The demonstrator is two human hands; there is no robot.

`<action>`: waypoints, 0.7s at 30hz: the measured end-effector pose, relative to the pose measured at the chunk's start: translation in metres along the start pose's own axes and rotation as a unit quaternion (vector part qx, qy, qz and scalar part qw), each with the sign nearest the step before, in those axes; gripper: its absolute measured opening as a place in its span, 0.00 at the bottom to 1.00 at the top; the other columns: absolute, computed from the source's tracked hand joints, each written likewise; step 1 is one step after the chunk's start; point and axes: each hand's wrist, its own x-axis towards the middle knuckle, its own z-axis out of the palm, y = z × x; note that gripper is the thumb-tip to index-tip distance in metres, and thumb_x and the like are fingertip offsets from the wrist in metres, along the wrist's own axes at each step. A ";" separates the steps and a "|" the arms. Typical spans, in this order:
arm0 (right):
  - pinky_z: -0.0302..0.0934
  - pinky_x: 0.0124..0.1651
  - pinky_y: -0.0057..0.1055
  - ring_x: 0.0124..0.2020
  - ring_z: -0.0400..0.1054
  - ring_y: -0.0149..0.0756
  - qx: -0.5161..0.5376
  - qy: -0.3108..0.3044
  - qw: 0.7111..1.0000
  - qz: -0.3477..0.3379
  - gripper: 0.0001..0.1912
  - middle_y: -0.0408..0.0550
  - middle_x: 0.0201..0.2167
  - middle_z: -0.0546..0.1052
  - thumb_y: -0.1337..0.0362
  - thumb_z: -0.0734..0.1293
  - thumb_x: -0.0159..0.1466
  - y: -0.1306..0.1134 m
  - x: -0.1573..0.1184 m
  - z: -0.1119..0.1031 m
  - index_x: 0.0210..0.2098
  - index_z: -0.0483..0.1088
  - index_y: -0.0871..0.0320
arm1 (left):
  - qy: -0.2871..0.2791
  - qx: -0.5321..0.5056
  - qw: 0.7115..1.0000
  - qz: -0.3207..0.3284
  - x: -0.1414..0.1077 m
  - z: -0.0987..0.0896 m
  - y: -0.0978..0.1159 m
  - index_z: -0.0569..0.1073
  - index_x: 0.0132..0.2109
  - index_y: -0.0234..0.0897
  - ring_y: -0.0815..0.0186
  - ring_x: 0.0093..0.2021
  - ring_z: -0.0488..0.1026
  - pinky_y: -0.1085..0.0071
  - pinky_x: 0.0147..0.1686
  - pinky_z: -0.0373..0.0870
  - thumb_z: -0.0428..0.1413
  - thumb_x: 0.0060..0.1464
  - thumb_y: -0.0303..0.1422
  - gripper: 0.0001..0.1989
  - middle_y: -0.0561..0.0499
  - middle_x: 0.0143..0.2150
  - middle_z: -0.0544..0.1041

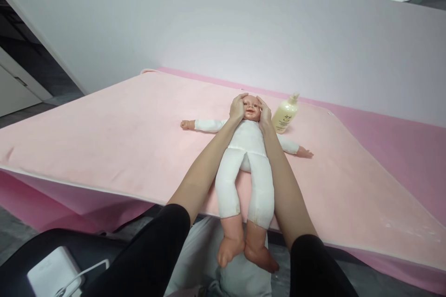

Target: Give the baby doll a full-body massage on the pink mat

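A baby doll (pixel 246 138) with a white cloth body lies on its back on a pink mat, arms spread, its lower legs past the front edge. My left hand (pixel 238 106) cups one side of its head and my right hand (pixel 265 110) cups the other, so the head is held between both palms. The doll's smiling face shows between them. Just right of my right hand, a pale yellow pump bottle (pixel 285 113) stands on the mat, behind the doll's outstretched arm.
The pink mat (pixel 139 120) covers a table against a pale wall (pixel 216 32). At the lower left, a white device (pixel 55 271) with a cable lies on a black chair (pixel 31 246). My lap is below the table's front edge.
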 end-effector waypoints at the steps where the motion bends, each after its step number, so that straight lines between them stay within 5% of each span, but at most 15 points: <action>1: 0.60 0.61 0.40 0.54 0.68 0.39 -0.015 0.008 1.000 -0.010 0.17 0.50 0.48 0.74 0.65 0.64 0.59 0.001 0.000 -0.001 0.47 0.71 0.62 | -0.002 0.009 1.000 0.007 -0.001 -0.001 0.001 0.75 0.46 0.38 0.64 0.55 0.70 0.70 0.56 0.64 0.44 0.57 0.28 0.17 0.49 0.51 0.76; 7: 0.60 0.59 0.39 0.55 0.65 0.38 -0.123 -0.002 0.991 -0.053 0.24 0.48 0.51 0.72 0.60 0.72 0.51 0.004 0.001 -0.008 0.48 0.69 0.55 | -0.025 0.051 0.997 0.044 -0.010 -0.005 0.011 0.73 0.48 0.38 0.63 0.54 0.70 0.70 0.56 0.64 0.55 0.52 0.31 0.15 0.49 0.52 0.75; 21: 0.62 0.58 0.41 0.48 0.68 0.35 -0.061 0.009 0.998 -0.001 0.13 0.44 0.43 0.73 0.64 0.63 0.57 0.010 0.015 -0.014 0.42 0.70 0.55 | -0.009 0.029 0.999 0.021 -0.005 -0.002 0.009 0.74 0.44 0.41 0.65 0.55 0.69 0.69 0.58 0.62 0.46 0.53 0.25 0.16 0.51 0.51 0.75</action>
